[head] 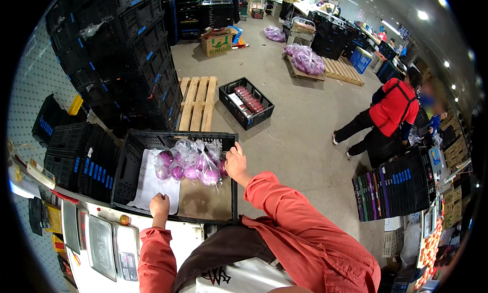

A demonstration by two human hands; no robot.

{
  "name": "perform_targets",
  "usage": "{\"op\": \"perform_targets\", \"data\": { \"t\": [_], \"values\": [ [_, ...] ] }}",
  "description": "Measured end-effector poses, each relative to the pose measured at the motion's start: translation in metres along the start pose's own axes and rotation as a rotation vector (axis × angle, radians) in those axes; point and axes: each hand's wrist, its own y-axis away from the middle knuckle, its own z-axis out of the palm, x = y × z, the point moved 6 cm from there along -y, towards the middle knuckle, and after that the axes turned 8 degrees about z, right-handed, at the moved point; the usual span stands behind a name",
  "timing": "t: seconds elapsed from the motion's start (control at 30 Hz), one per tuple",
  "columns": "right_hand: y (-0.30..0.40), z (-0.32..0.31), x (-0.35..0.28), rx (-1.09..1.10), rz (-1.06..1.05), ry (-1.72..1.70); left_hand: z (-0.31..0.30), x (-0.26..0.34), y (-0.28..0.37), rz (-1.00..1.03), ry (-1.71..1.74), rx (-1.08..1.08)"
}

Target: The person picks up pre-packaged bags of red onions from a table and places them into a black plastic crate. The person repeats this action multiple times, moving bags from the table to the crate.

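Note:
A black plastic crate (122,186) stands before me, tilted slightly in view. Inside, clear plastic bags of purple onions (190,173) lie against its far and right sides. Beneath them are a white paper sheet (146,192) on the left and brown lining (206,199) on the right. My left hand (159,205) is curled over the near part of the white sheet; whether it pinches the paper is hidden. At the crate's right wall, beside the onion bags, is my right hand (236,163). One finger points up along the rim, and its grip is unclear.
A kitchen-type weighing scale (101,247) and a small round fruit (124,219) sit on the white table (171,251). Tall black crate stacks (126,56) rise at left. Beyond are a wooden pallet (198,102) and a crate of red packs (247,121). A person in red (394,108) stands at right.

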Motion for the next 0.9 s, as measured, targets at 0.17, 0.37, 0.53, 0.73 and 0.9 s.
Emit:
{"op": "perform_targets", "data": {
  "t": [0.17,0.37,0.53,0.73,0.9],
  "values": [
    [-0.0006,0.0018,0.0006,-0.016,0.016,0.011,0.0005,-0.0008,-0.0001,0.011,0.003,0.016],
    [-0.0011,0.0015,0.0002,-0.018,0.014,0.011,0.0022,-0.0023,-0.001,0.012,0.001,0.02],
    [-0.0006,0.0025,0.0008,-0.008,0.013,0.014,-0.0022,0.0017,0.0007,0.009,-0.001,0.014],
    [-0.0006,0.0018,0.0001,-0.009,0.01,0.027,-0.0026,0.0017,0.0009,0.007,0.002,0.017],
    [-0.0012,0.0041,0.0014,-0.013,0.016,0.026,-0.0003,-0.0004,-0.0008,0.003,-0.005,0.014]
  ]
}}
